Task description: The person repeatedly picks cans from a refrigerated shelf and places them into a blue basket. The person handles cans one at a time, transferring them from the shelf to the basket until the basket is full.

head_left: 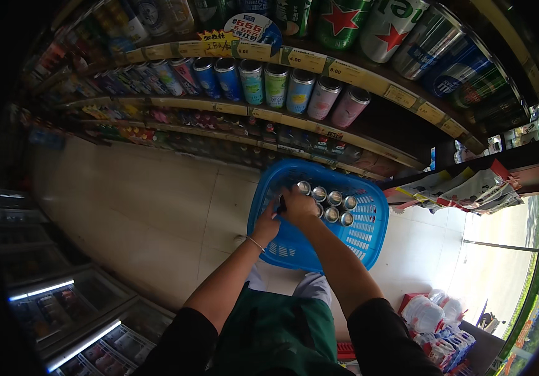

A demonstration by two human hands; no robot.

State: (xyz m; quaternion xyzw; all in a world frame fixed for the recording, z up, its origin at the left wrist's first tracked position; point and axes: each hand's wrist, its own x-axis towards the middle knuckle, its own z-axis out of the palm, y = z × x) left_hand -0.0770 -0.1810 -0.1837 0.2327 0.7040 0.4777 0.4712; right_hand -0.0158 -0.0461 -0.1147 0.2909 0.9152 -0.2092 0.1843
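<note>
While both hands are held inside the blue basket [373, 250], toward its left end, the left hand [268, 224] is set close beside the right hand [301, 205]; whether the grip of either is clamped or loose cannot be told, fingers being partly hidden. Silver-topped cans [334, 197], stood upright at the right hand, could be toppled if nudged by its knuckles. At left, a lit freezer [50, 310] is seen, then pale floor tiles [150, 188]; beyond, shelves [219, 106] are lined with drinks; near right, clear jugs [423, 313] are stacked
</note>
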